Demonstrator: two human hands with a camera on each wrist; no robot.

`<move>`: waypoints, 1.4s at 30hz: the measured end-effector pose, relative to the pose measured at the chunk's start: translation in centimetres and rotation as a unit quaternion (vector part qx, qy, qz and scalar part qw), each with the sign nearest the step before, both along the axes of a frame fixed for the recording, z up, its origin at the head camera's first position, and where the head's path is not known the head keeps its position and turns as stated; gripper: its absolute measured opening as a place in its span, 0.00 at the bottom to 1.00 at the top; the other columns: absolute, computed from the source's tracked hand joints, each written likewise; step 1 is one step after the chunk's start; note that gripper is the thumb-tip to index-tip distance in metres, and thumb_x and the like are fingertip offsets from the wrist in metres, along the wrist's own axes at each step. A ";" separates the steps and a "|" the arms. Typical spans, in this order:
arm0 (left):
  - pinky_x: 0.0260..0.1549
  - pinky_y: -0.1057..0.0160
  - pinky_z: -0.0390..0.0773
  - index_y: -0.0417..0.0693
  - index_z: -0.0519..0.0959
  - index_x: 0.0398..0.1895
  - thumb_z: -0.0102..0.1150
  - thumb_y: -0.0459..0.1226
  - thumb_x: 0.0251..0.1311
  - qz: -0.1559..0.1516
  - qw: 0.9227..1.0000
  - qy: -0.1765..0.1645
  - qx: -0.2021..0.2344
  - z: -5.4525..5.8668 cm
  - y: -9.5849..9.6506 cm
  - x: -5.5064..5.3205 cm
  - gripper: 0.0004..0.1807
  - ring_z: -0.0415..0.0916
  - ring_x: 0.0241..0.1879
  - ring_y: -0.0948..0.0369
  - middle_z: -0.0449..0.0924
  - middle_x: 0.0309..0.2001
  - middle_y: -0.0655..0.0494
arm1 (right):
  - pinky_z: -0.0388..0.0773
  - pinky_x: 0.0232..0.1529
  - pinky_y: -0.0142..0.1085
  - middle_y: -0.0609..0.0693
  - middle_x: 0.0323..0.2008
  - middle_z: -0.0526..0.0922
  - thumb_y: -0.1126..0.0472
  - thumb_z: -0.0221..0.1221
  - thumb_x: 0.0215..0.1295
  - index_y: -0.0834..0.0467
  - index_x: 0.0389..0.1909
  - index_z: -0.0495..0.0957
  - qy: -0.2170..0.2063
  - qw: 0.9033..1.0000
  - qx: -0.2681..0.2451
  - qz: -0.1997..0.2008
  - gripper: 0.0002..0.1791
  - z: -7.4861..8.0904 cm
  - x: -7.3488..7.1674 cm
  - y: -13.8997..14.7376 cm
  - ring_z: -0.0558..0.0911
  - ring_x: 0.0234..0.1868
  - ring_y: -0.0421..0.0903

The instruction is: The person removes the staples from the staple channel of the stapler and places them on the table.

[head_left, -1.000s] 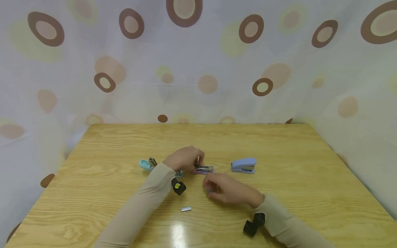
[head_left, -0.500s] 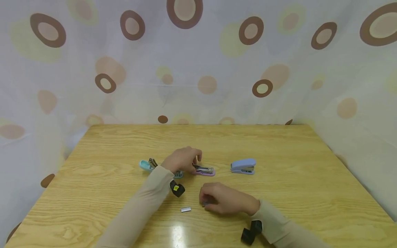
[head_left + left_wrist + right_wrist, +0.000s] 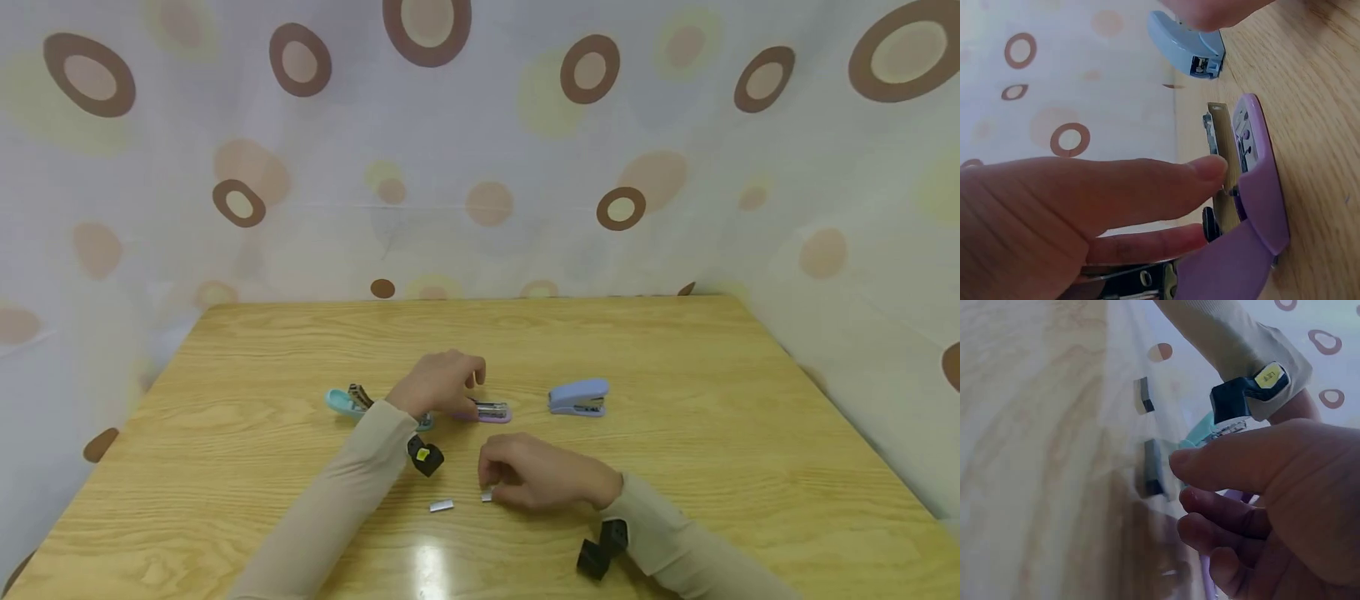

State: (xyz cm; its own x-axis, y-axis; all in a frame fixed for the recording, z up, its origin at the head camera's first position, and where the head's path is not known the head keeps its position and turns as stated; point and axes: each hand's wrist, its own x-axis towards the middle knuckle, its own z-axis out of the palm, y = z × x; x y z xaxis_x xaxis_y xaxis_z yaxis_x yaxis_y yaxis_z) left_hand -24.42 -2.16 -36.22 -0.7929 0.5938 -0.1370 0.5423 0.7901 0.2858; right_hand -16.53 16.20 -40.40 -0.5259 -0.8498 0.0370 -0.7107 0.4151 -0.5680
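Observation:
My left hand point(image 3: 442, 385) grips an opened purple stapler point(image 3: 1263, 187). In the left wrist view, the thumb point(image 3: 1207, 169) lies against its metal magazine point(image 3: 1225, 134), with a finger behind. My right hand point(image 3: 543, 473) is low over the table, fingers loosely bent. Just off its thumb tip, one strip of staples point(image 3: 1153, 465) lies on the wood, and the right wrist view shows a small gap between them. A second strip of staples point(image 3: 442, 506) lies to the left of the first.
An opened teal stapler point(image 3: 342, 403) lies left of the purple one, partly hidden behind my left forearm. A closed periwinkle-blue stapler point(image 3: 578, 397) stands to the right. A patterned curtain point(image 3: 487, 150) hangs beyond the back edge of the wooden table point(image 3: 660, 342).
My right hand has moved down toward the near side, away from the purple stapler, and has let go of a strip of staples. The left hand stays at the purple stapler.

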 end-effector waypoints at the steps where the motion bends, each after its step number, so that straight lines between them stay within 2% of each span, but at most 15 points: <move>1: 0.44 0.56 0.77 0.49 0.78 0.45 0.72 0.41 0.50 0.000 1.000 0.009 -0.005 0.0 0.1 0.1 0.19 0.78 0.45 0.56 0.82 0.45 0.53 | 0.72 0.36 0.24 0.44 0.32 0.77 0.66 0.62 0.60 0.54 0.34 0.77 -0.002 1.000 -0.002 -0.003 0.05 0.1 -0.1 0.2 0.72 0.33 0.34; 5: 0.40 0.59 0.78 0.49 0.79 0.44 0.70 0.43 0.53 -0.004 0.998 0.048 -0.031 0.0 0.6 0.3 0.17 0.78 0.41 0.58 0.83 0.43 0.55 | 0.74 0.36 0.27 0.44 0.32 0.76 0.67 0.62 0.62 0.55 0.34 0.76 -0.005 0.999 -0.020 -0.027 0.05 0.9 -0.8 1.3 0.72 0.33 0.35; 10: 0.36 0.61 0.78 0.49 0.79 0.44 0.67 0.43 0.56 -0.014 0.995 0.087 -0.043 0.1 1.2 0.7 0.15 0.77 0.34 0.61 0.83 0.40 0.55 | 0.77 0.33 0.31 0.46 0.33 0.77 0.70 0.61 0.62 0.59 0.36 0.76 0.022 0.996 -0.063 -0.054 0.05 2.1 -1.8 3.2 0.74 0.31 0.35; 17: 0.38 0.60 0.79 0.48 0.80 0.44 0.66 0.43 0.57 -0.029 0.995 0.093 -0.033 0.4 1.9 0.8 0.15 0.79 0.38 0.59 0.84 0.41 0.55 | 0.75 0.29 0.31 0.48 0.33 0.79 0.70 0.61 0.62 0.58 0.37 0.76 0.051 0.991 -0.068 -0.108 0.06 3.7 -2.9 5.6 0.73 0.29 0.35; 22: 0.39 0.61 0.78 0.49 0.79 0.43 0.64 0.44 0.59 -0.038 0.995 0.094 -0.022 0.1 2.5 0.8 0.13 0.79 0.38 0.61 0.84 0.41 0.56 | 0.73 0.27 0.30 0.47 0.32 0.79 0.69 0.63 0.61 0.57 0.37 0.78 0.067 0.985 -0.074 -0.144 0.07 4.3 -3.5 7.3 0.72 0.28 0.35; 29: 0.39 0.62 0.78 0.51 0.78 0.44 0.61 0.44 0.60 -0.062 0.990 0.129 -0.012 -0.7 3.9 0.7 0.11 0.76 0.34 0.63 0.82 0.41 0.58 | 0.73 0.25 0.30 0.50 0.36 0.80 0.68 0.63 0.61 0.59 0.40 0.77 0.087 0.980 -0.067 -0.167 0.08 5.0 -4.3 9.1 0.75 0.30 0.37; 32: 0.39 0.62 0.78 0.51 0.78 0.45 0.61 0.43 0.61 -0.072 0.987 0.146 0.006 -0.7 4.9 0.5 0.12 0.76 0.34 0.63 0.81 0.43 0.58 | 0.72 0.25 0.30 0.49 0.36 0.79 0.67 0.62 0.63 0.58 0.41 0.77 0.087 0.978 -0.059 -0.179 0.07 5.5 -4.7 10.1 0.75 0.30 0.37; 35: 0.37 0.64 0.78 0.51 0.78 0.44 0.61 0.43 0.60 -0.090 0.981 0.164 0.042 -0.7 6.0 0.6 0.11 0.77 0.34 0.63 0.81 0.43 0.58 | 0.72 0.25 0.31 0.48 0.35 0.79 0.67 0.62 0.62 0.57 0.40 0.77 0.088 0.975 -0.054 -0.197 0.08 5.8 -4.8 11.2 0.75 0.31 0.37; 38: 0.35 0.66 0.78 0.52 0.78 0.44 0.62 0.42 0.60 -0.098 0.978 0.169 0.074 -1.0 6.6 1.0 0.11 0.77 0.35 0.64 0.81 0.43 0.59 | 0.73 0.27 0.31 0.47 0.35 0.79 0.67 0.63 0.61 0.57 0.40 0.76 0.095 0.973 -0.042 -0.205 0.08 5.6 -4.9 12.1 0.75 0.32 0.37; 42: 0.33 0.67 0.78 0.51 0.78 0.45 0.61 0.42 0.61 -0.101 0.976 0.160 0.105 -1.6 7.2 1.3 0.11 0.78 0.37 0.64 0.80 0.44 0.58 | 0.77 0.32 0.34 0.50 0.38 0.80 0.65 0.64 0.61 0.59 0.42 0.76 0.096 0.976 -0.030 -0.192 0.10 5.1 -5.1 12.8 0.77 0.34 0.42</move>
